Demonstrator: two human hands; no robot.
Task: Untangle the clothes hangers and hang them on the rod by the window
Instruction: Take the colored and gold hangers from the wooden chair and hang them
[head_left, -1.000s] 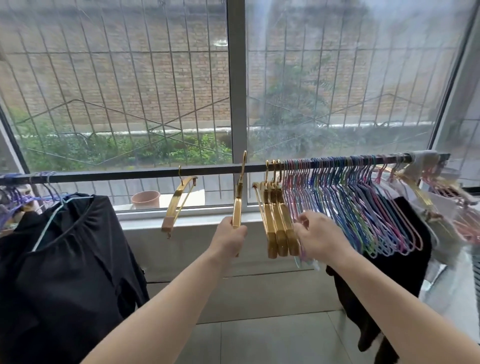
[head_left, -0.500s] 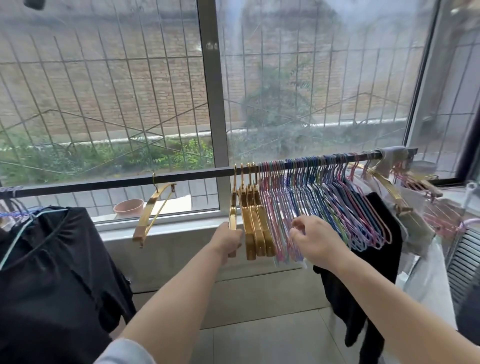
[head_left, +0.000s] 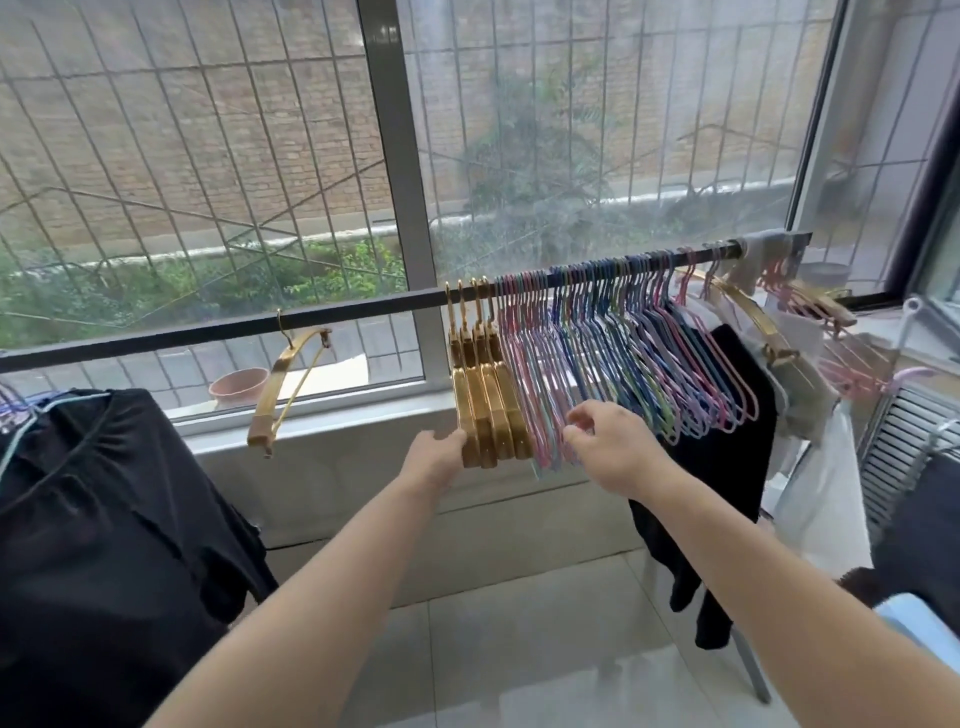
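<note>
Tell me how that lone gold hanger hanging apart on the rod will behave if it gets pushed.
The lone gold hanger hangs only by its hook on the rod, already tilted, so a push would probably set it swinging or sliding along. It looks stiff, with a thick arm like the packed gold hangers, so it likely won't flex. Its glossy finish suggests it may be slippery.
</note>
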